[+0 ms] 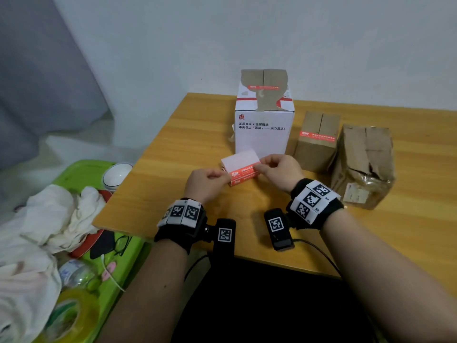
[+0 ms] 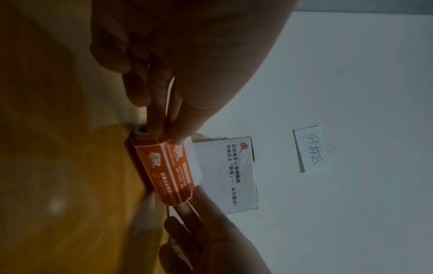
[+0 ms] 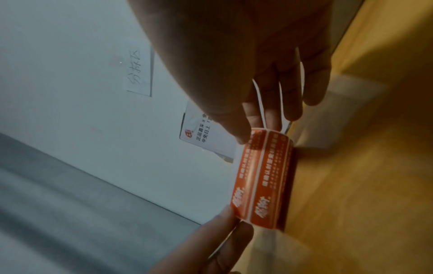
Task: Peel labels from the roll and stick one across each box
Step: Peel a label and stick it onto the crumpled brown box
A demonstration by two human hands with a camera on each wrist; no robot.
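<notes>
While roll: label roll (image 1: 243, 173) is held at frame centre, on desk (image 1: 173, 149).
Left hand (image 1: 206, 183): roll end pinched.
Right hand (image 1: 279, 170): label edge pinched.

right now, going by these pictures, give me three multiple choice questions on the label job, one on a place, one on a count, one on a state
1. Where is the label roll?
A. on top of the white box
B. between the two hands, low over the table, in front of the white box
C. on the green tray

2. How many boxes stand on the table?
A. two
B. three
C. five

3. Which box has no orange label across its top yet?
A. the white box
B. the small brown box
C. the crumpled brown box

Answers:
1 B: the left hand and right hand pinch the roll's two ends in front of the white box.
2 B: the white box, the small brown box and the crumpled brown box.
3 C: orange strips cross the other two tops; none shows on its top.
</notes>
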